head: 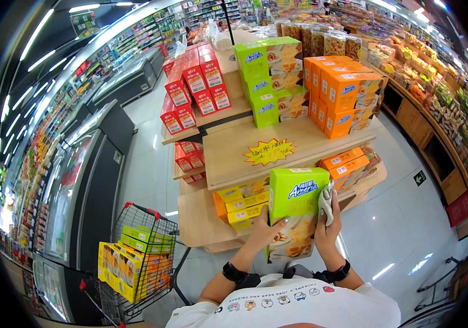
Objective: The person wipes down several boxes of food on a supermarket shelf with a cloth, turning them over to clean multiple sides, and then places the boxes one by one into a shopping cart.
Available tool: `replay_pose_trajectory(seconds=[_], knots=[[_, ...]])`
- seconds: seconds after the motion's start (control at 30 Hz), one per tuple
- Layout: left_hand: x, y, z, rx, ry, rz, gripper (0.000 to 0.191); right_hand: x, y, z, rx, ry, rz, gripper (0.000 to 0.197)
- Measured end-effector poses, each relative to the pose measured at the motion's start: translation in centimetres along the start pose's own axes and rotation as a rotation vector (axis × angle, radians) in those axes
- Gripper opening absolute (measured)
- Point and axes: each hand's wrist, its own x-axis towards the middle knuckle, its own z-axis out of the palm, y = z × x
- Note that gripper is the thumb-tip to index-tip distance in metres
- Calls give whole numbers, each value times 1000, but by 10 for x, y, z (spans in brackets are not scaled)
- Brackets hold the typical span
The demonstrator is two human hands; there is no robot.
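A green Ameria food carton (299,205) with pictured biscuits on its lower front is held upright before my body. My left hand (263,229) grips its left edge, thumb across the front. On the opposite side my right hand (328,221) presses a grey-white cloth (326,205) against the carton's right edge. Just beyond is a wooden display shelf (226,151) bearing a yellow starburst price sign (270,151). Stacked green cartons (264,108) and orange cartons (340,102) stand on it. Yellow cartons (246,203) sit on the lower tier, partly hidden by the held carton.
A wire shopping cart (156,229) with yellow, green and orange cartons stands at left. Red boxes (197,82) are stacked on the display's left. Dark freezer cabinets (94,184) line the left aisle; a wooden produce stand (418,123) runs along the right. Clear jars (334,44) stand behind.
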Motion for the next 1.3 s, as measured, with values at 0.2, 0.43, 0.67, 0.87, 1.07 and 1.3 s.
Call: replay_pose_trajectory(seconds=[0.2, 0.43, 0.67, 0.87, 1.07, 1.3], knots=[[-3, -23, 34, 87, -93, 109, 51, 18, 4, -10, -370, -262, -407, 58], [10, -92, 66, -913, 206, -47, 37, 2, -2, 8, -180, -570, -476, 55], [-5, -35, 13, -841, 469, -328, 43, 2, 14, 4, -240, -817, -547, 73], [-30, -44, -30, -247, 520, 25, 38, -19, 41, 24, -165, -593, -106, 50], [-84, -39, -112, -527, 358, -124, 41, -63, 11, 84, 563, -837, 734, 50], [-154, -122, -207, -637, 683, -328, 43, -131, -50, 198, 457, -1114, 718, 44]])
